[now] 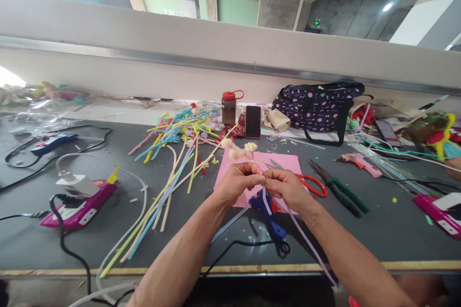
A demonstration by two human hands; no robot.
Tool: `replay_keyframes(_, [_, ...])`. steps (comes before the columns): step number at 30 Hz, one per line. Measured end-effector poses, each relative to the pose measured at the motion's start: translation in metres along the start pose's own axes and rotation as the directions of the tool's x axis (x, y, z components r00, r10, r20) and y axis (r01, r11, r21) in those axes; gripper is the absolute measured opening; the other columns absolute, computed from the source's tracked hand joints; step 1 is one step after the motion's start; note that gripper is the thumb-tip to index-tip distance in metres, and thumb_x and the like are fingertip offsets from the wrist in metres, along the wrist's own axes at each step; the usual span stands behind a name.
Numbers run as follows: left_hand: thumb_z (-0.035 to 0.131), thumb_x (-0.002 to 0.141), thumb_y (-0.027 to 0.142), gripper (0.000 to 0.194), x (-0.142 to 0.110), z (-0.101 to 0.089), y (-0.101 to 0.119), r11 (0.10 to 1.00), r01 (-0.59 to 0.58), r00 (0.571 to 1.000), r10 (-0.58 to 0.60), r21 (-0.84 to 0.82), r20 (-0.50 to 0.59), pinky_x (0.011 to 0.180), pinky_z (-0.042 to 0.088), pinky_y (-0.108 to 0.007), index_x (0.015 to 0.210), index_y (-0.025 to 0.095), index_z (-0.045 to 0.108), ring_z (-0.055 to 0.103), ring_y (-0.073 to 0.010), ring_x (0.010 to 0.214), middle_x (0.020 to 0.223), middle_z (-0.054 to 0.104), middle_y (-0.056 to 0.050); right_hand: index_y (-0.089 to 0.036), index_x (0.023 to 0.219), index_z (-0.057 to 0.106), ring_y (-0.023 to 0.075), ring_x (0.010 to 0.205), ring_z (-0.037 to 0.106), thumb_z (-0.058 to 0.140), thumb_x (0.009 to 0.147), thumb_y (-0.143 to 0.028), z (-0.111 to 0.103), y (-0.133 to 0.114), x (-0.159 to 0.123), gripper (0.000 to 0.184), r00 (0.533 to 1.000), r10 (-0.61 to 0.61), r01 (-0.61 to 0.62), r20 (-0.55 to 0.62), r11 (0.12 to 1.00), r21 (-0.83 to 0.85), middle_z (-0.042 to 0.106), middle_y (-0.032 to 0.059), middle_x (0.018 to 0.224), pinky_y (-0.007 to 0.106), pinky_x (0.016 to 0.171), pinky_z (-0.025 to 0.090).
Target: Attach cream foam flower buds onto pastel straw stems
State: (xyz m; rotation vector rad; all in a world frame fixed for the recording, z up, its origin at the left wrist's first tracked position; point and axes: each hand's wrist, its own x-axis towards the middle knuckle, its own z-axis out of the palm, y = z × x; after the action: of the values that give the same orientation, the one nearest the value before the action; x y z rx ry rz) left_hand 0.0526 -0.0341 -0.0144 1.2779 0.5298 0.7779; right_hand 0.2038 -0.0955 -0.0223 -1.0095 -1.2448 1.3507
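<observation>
My left hand is closed, thumb against fingers, on a fuzzy pipe-cleaner piece whose cream and pink tufts stick up above the fingers. Fingertips of my right hand meet it and pinch a lavender pipe cleaner, which trails down past the table edge. The exact join is hidden by the fingers. Beneath both hands lie a pink sheet and a blue glue gun. Red-handled scissors rest partly on the sheet, beside my right hand.
Green-handled pliers and a pink glue gun lie to the right. Loose pipe cleaners spread to the left. A bottle, a phone and a patterned bag stand behind. Magenta power strips and cords flank the workspace.
</observation>
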Motion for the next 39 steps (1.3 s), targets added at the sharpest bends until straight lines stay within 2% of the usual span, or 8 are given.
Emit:
replay_keyframes(6, [0.071,0.06,0.032,0.024,0.0,-0.001,0.002,0.996,0.012,1.0,-0.012,0.092,-0.007,0.046,0.032,-0.019,0.064,0.013,0.057,0.041,-0.0053,0.048,0.055,0.049,0.004,-0.013,0.071,0.057,0.004,0.041,0.027,0.067,0.07,-0.034,-0.002,0.005,0.003,0.023,1.0,0.027,-0.027,-0.007,0.998,0.051,0.037,-0.007,0.049,0.022,0.041,0.014])
replay_keyframes(14, [0.058,0.074,0.04,0.033,-0.007,0.004,0.012,0.959,-0.049,0.997,0.029,0.28,0.077,0.046,0.037,-0.018,0.095,0.016,0.064,0.048,-0.0081,0.057,0.072,0.057,-0.001,-0.013,0.071,0.059,0.0042,0.04,0.027,0.064,0.073,-0.035,-0.004,0.003,0.002,0.022,1.0,-0.002,0.002,-0.018,1.0,0.013,0.039,-0.0064,0.047,0.022,0.041,0.015])
replay_keyframes(18, [0.056,0.076,0.038,0.026,-0.006,0.003,0.01,0.933,-0.092,0.993,0.11,0.348,-0.032,0.046,0.038,-0.018,0.084,0.014,0.062,0.05,-0.0082,0.054,0.066,0.056,0.0,-0.014,0.068,0.057,0.0043,0.038,0.027,0.064,0.071,-0.031,-0.005,0.001,0.002,0.019,0.999,0.005,-0.003,-0.043,0.998,0.065,0.038,-0.0068,0.044,0.021,0.04,0.016])
replay_keyframes(22, [0.06,0.074,0.029,0.019,-0.006,0.002,0.011,0.74,-0.322,0.858,0.492,0.591,-0.148,0.064,0.046,-0.025,0.089,0.018,0.064,0.057,-0.0145,0.077,0.089,0.062,-0.006,-0.014,0.065,0.057,0.004,0.037,0.028,0.064,0.07,-0.03,-0.008,-0.004,0.001,0.018,0.998,0.034,-0.028,-0.054,0.994,0.109,0.042,-0.0053,0.046,0.021,0.039,0.018])
replay_keyframes(24, [0.061,0.074,0.024,0.023,-0.007,0.003,0.013,0.571,-0.449,0.781,0.624,0.687,-0.009,0.08,0.046,-0.033,0.096,0.022,0.064,0.055,-0.0186,0.096,0.104,0.062,-0.008,-0.014,0.065,0.056,0.0038,0.037,0.029,0.065,0.069,-0.03,-0.009,-0.005,0.001,0.019,0.997,0.059,-0.053,-0.044,0.99,0.131,0.043,-0.0049,0.047,0.02,0.038,0.017])
replay_keyframes(27, [0.058,0.077,0.019,0.02,-0.008,0.005,0.015,0.449,-0.568,0.749,0.629,0.69,0.208,0.089,0.042,-0.036,0.094,0.023,0.066,0.055,-0.0188,0.101,0.1,0.066,-0.006,-0.013,0.065,0.056,0.0027,0.036,0.027,0.068,0.065,-0.029,-0.011,-0.004,0.002,0.02,0.995,0.095,-0.092,-0.007,0.976,0.196,0.045,-0.0043,0.049,0.02,0.036,0.015])
replay_keyframes(31, [0.058,0.078,0.02,0.014,-0.01,0.005,0.015,0.482,-0.578,0.771,0.586,0.659,0.248,0.084,0.044,-0.032,0.088,0.021,0.067,0.058,-0.017,0.091,0.09,0.067,-0.006,-0.012,0.065,0.056,0.0016,0.034,0.024,0.068,0.064,-0.027,-0.012,-0.002,0.003,0.019,0.989,0.128,-0.142,0.069,0.946,0.292,0.042,-0.0054,0.046,0.019,0.035,0.012])
replay_keyframes(39, [0.06,0.075,0.022,0.008,-0.013,0.007,0.017,0.73,-0.424,0.898,0.415,0.535,0.146,0.065,0.044,-0.023,0.08,0.016,0.062,0.056,-0.0121,0.072,0.08,0.061,-0.004,-0.012,0.069,0.056,0.0011,0.033,0.028,0.064,0.072,-0.027,-0.012,-0.001,0.0,0.017,0.973,0.145,-0.207,0.183,0.897,0.39,0.046,-0.003,0.051,0.017,0.033,0.016])
